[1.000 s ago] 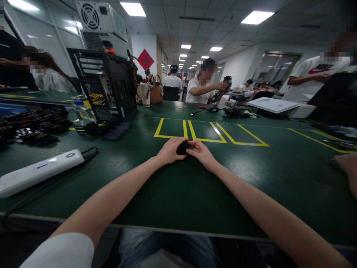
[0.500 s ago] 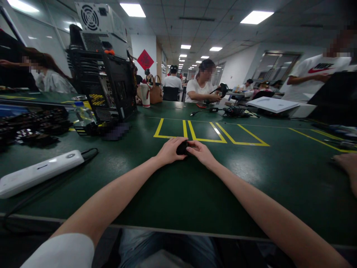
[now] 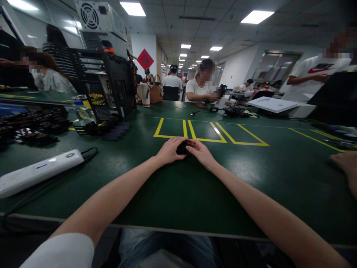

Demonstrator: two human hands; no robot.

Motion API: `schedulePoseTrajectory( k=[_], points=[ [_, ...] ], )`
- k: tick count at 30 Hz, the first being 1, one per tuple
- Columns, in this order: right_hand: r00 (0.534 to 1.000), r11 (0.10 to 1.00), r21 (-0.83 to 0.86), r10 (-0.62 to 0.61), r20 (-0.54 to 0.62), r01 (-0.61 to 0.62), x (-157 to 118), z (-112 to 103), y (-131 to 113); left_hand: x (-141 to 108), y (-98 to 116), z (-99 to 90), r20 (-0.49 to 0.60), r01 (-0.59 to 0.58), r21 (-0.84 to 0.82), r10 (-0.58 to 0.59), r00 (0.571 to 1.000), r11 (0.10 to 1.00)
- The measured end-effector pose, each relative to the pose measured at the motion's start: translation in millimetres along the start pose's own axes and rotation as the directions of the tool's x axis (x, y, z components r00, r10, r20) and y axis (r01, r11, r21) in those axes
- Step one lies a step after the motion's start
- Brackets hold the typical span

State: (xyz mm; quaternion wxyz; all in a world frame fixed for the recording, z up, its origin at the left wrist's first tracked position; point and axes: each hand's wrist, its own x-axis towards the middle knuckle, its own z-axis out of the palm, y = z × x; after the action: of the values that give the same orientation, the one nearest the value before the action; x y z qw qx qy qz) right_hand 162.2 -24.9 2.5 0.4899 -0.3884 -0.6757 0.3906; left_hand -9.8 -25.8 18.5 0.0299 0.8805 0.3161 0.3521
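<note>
On the green desk [image 3: 178, 197], near yellow tape outlines [image 3: 208, 141]: small black object [image 3: 181, 149], left hand [image 3: 168, 150] grasping its side, right hand [image 3: 204, 153] pinching the other. Steady left hold, light right fingertips suit it best.

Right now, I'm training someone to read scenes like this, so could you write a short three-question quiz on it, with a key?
1. True or false: the left hand and the right hand both touch the small dark object.

2. Where does the long white device lie?
A) On top of the black computer case
B) On the green table, to the left of both hands
C) In the right hand

3. Fill in the colour: the outlines marked on the table beyond the hands are ____.

Key: 1 true; 2 B; 3 yellow.
</note>
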Motion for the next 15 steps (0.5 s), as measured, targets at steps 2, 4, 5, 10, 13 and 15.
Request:
schedulePoseTrajectory(
  k=[2,4,5,10,13,15],
  points=[
    [0.999,0.999,-0.024,0.024,0.027,-0.023,-0.9,-0.5,-1.7,0.0,-0.9,0.4,0.003,0.0,0.005,0.0,1.0,1.0],
    [0.998,1.0,-0.001,0.031,0.063,-0.031,-1.8,-1.4,-1.9,0.2,-1.5,0.7,0.006,-0.001,0.007,0.001,1.0,1.0],
    [0.997,0.999,0.027,0.026,0.073,-0.028,-2.2,-1.8,-1.3,0.4,-1.6,0.9,0.004,-0.002,0.007,0.002,1.0,1.0],
    [0.998,0.996,0.087,-0.022,0.063,0.016,-2.7,-1.8,3.4,1.0,-0.2,0.7,-0.011,-0.008,-0.004,0.008,1.0,1.0],
    [0.999,0.998,0.058,-0.022,0.025,0.02,-1.7,-0.6,3.0,0.9,1.2,-0.5,-0.001,0.001,-0.003,-0.001,1.0,1.0],
    [1.0,0.999,0.042,-0.02,0.01,0.019,-1.4,0.1,1.1,0.8,1.7,-1.4,0.007,0.009,-0.001,-0.009,1.0,1.0]
  ],
)
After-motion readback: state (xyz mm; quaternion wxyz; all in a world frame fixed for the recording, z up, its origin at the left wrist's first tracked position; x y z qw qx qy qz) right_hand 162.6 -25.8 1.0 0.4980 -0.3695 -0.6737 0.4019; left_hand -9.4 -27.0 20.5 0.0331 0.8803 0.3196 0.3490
